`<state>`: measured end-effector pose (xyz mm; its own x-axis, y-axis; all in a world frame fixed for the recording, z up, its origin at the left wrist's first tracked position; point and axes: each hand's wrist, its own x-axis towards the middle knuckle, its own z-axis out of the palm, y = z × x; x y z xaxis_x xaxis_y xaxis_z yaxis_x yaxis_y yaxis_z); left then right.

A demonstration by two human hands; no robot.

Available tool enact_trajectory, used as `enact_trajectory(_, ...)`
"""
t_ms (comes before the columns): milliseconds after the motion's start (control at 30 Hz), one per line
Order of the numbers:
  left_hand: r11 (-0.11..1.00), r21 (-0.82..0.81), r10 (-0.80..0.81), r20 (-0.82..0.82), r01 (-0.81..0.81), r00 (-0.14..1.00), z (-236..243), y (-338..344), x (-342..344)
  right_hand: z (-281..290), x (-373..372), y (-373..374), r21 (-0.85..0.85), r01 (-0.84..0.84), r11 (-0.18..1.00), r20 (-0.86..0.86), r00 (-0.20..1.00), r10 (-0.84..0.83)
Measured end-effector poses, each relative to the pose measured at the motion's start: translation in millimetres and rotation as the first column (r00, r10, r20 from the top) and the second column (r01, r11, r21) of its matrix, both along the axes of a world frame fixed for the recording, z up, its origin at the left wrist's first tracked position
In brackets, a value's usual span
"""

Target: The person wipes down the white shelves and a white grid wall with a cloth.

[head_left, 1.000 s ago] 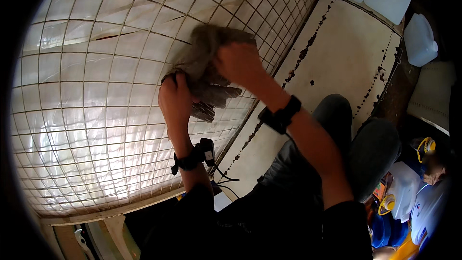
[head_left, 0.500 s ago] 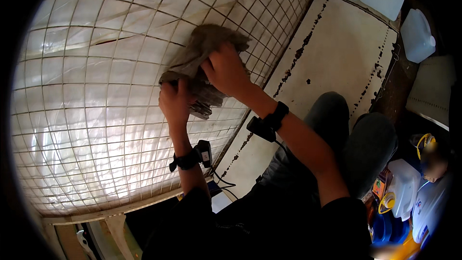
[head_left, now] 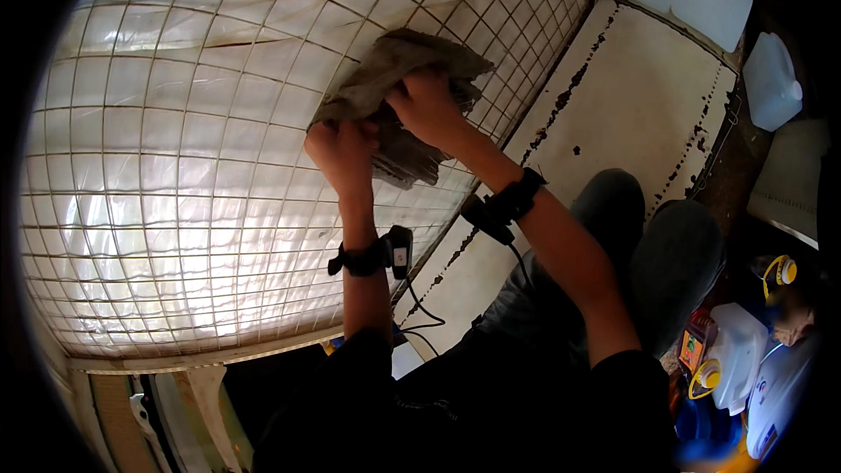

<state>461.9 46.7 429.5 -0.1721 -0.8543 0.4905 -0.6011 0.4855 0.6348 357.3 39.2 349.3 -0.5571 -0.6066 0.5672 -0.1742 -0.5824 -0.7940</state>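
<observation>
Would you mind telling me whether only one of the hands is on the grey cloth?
No, both the left hand and the right hand grip the grey cloth against the wire grid.

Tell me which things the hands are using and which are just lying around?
In use:
left hand
right hand
grey rag
wire-mesh panel

Just lying about:
white jug
white canisters
white board
</observation>
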Motion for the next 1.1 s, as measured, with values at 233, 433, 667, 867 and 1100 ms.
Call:
enact_trajectory(233, 0.989, -0.111, 0.12, 0.262, -0.094, 0.957, 5, -10, -3, -5, -8, 10, 0.058, 0.153, 0.986, -0.402, 0.908, -0.117)
enact_trajectory(433, 0.998, -0.058, 0.007, 0.087, -0.002, 0.996, -6, -6, 16, 28, -18, 32, 0.192, 0.199, 0.961, -0.492, 0.867, -0.081)
enact_trajectory(667, 0.987, -0.04, -0.157, -0.111, 0.153, 0.981, -12, 5, 6, 32, -28, 27, -0.137, 0.384, 0.913, -0.37, 0.835, -0.407)
enact_trajectory(867, 0.999, 0.0, 0.038, 0.057, -0.038, 0.998, 4, -3, 2, 26, -24, 3, -0.081, 0.363, 0.928, -0.405, 0.839, -0.363)
enact_trajectory(1100, 0.999, -0.027, -0.038, 0.046, 0.039, 0.998, -4, -7, 11, 32, -24, -15, -0.117, 0.302, 0.946, -0.453, 0.832, -0.322)
